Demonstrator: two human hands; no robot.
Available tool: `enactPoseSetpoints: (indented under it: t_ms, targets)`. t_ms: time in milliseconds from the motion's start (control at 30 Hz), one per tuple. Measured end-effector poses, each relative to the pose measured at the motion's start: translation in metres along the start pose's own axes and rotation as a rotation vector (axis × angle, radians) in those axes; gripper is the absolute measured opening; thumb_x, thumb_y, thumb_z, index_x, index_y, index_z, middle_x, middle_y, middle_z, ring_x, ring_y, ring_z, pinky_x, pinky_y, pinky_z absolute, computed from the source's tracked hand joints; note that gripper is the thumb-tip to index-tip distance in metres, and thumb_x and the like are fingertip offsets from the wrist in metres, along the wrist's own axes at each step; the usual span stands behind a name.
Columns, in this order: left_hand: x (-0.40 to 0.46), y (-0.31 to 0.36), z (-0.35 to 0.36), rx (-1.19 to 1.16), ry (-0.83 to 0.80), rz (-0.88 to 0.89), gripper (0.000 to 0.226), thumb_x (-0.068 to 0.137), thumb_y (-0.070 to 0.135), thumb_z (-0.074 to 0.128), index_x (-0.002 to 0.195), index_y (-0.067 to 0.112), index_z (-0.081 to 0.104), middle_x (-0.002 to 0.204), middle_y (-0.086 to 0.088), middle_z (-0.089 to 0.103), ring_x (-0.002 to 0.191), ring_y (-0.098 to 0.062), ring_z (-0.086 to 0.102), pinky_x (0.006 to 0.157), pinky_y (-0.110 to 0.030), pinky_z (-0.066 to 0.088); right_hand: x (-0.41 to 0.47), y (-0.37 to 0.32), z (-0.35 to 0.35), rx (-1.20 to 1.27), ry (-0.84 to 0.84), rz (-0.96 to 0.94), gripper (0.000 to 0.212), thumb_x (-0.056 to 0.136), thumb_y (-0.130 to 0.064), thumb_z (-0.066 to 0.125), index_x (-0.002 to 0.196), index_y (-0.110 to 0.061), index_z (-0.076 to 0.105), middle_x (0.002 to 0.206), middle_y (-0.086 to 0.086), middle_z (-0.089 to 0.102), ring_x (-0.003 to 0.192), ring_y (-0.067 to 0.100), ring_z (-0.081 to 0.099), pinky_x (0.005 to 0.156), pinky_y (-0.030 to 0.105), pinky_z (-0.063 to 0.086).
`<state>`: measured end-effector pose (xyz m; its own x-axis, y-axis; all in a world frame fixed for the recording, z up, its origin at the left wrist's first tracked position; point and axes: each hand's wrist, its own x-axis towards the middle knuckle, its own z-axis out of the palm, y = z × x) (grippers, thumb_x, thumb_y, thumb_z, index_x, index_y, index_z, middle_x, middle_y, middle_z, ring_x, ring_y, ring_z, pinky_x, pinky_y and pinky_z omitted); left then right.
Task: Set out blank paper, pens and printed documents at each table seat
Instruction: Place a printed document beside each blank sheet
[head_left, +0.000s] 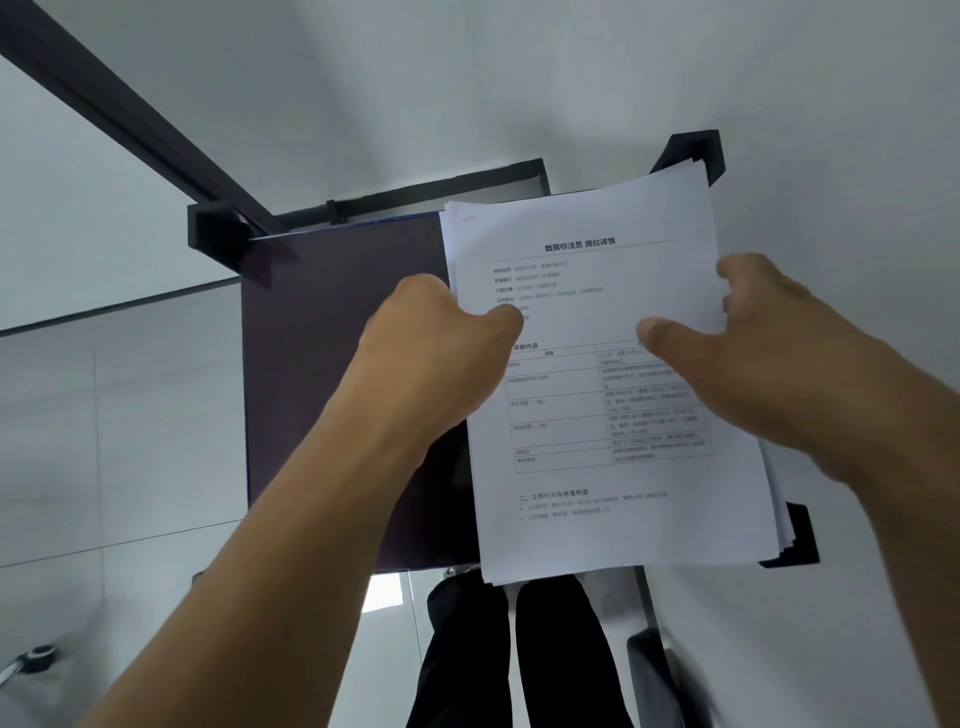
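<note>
The top printed document (608, 374) is headed "数据标注员 岗位详情"; smaller text is blurred.

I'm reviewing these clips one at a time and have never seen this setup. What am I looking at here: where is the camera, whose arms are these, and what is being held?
There is no machine here. The single picture comes from a wide-angle camera worn on a person's head, looking forward and down, so the two bare arms reaching in are the wearer's own. The left hand and the right hand both grip a stack of printed documents, thumbs on the top sheet, which shows a heading, text lines and a table. The stack lies over a dark purple panel set in a black frame; whether it rests on it I cannot tell. Below, the person's dark trousers show above a pale floor.
</note>
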<state>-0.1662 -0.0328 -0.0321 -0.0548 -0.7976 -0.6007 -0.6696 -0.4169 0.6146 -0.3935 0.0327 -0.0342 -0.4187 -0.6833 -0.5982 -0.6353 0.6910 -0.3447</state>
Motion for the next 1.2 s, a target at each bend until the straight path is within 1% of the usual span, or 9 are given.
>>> enactPoseSetpoints:
  t_ms: [100, 200, 400, 500, 667, 867, 1033, 1133, 1200]
  targets:
    - [0.000, 0.001, 0.002, 0.036, 0.029, -0.008, 0.042, 0.097, 0.026, 0.064, 0.059, 0.018, 0.048, 0.087, 0.013, 0.081, 0.030, -0.002, 0.052, 0.029, -0.013, 0.027, 0.003, 0.001, 0.002, 0.001, -0.013, 0.004, 0.088, 0.097, -0.068, 0.064, 0.161, -0.019, 0.029, 0.157, 0.009, 0.048, 0.111, 0.023, 0.048, 0.089, 0.043, 0.043]
    - [0.002, 0.002, 0.004, 0.049, 0.028, -0.014, 0.047, 0.096, 0.022, 0.064, 0.053, 0.019, 0.047, 0.077, 0.012, 0.078, 0.027, -0.003, 0.048, 0.029, -0.013, 0.026, 0.004, -0.001, 0.004, -0.009, -0.014, 0.005, 0.086, 0.097, -0.065, 0.065, 0.159, -0.016, 0.032, 0.157, 0.010, 0.046, 0.124, 0.030, 0.053, 0.092, 0.043, 0.043]
    - [0.003, 0.006, 0.007, 0.111, -0.025, -0.042, 0.011, 0.094, 0.029, 0.065, 0.094, 0.022, 0.073, 0.112, 0.008, 0.081, 0.056, -0.006, 0.073, 0.037, -0.019, 0.043, 0.004, -0.006, 0.002, -0.017, -0.026, 0.011, 0.089, 0.098, -0.063, 0.066, 0.164, -0.018, 0.025, 0.159, 0.012, 0.038, 0.139, 0.035, 0.048, 0.103, 0.047, 0.046]
    - [-0.001, 0.010, 0.010, 0.152, -0.018, -0.049, 0.034, 0.094, 0.037, 0.069, 0.125, 0.026, 0.061, 0.124, 0.007, 0.073, 0.088, -0.018, 0.077, 0.055, -0.030, 0.059, 0.000, -0.009, 0.000, 0.001, -0.029, 0.005, 0.092, 0.099, -0.063, 0.065, 0.167, -0.021, 0.020, 0.162, 0.009, 0.033, 0.143, 0.032, 0.044, 0.106, 0.047, 0.045]
    - [-0.011, 0.014, 0.017, 0.134, -0.021, -0.041, 0.035, 0.099, 0.030, 0.069, 0.117, 0.027, 0.038, 0.108, 0.010, 0.068, 0.086, -0.014, 0.070, 0.059, -0.034, 0.061, -0.004, -0.012, 0.001, 0.048, -0.029, -0.016, 0.089, 0.100, -0.062, 0.063, 0.166, -0.023, 0.018, 0.162, 0.005, 0.030, 0.110, 0.021, 0.044, 0.087, 0.037, 0.040]
    - [-0.014, 0.014, 0.020, 0.176, -0.043, -0.052, 0.037, 0.099, 0.026, 0.064, 0.121, 0.029, 0.034, 0.127, 0.001, 0.066, 0.100, -0.026, 0.070, 0.083, -0.051, 0.066, -0.006, -0.011, 0.005, 0.055, -0.012, -0.039, 0.089, 0.101, -0.061, 0.063, 0.166, -0.021, 0.017, 0.161, 0.004, 0.028, 0.107, 0.019, 0.041, 0.084, 0.037, 0.040]
    - [-0.011, 0.011, 0.022, 0.144, -0.034, -0.047, 0.034, 0.101, 0.017, 0.059, 0.116, 0.029, 0.031, 0.120, 0.003, 0.069, 0.094, -0.023, 0.073, 0.073, -0.045, 0.065, -0.006, -0.014, 0.008, 0.069, 0.011, -0.053, 0.091, 0.102, -0.056, 0.064, 0.168, -0.022, 0.012, 0.165, 0.001, 0.023, 0.105, 0.018, 0.041, 0.073, 0.034, 0.038]
    - [-0.009, 0.010, 0.024, 0.116, -0.030, -0.035, 0.033, 0.103, 0.014, 0.056, 0.114, 0.027, 0.029, 0.112, 0.007, 0.071, 0.088, -0.019, 0.074, 0.064, -0.039, 0.063, -0.006, -0.014, 0.012, 0.099, 0.022, -0.068, 0.087, 0.102, -0.051, 0.067, 0.165, -0.024, 0.013, 0.157, -0.001, 0.029, 0.090, 0.014, 0.041, 0.059, 0.025, 0.032]
    - [-0.006, 0.009, 0.025, 0.106, -0.021, -0.034, 0.032, 0.104, 0.013, 0.055, 0.115, 0.026, 0.029, 0.109, 0.009, 0.071, 0.086, -0.018, 0.073, 0.063, -0.037, 0.062, -0.006, -0.015, 0.014, 0.132, 0.024, -0.080, 0.086, 0.102, -0.048, 0.068, 0.164, -0.026, 0.013, 0.153, -0.003, 0.031, 0.088, 0.013, 0.042, 0.061, 0.027, 0.034]
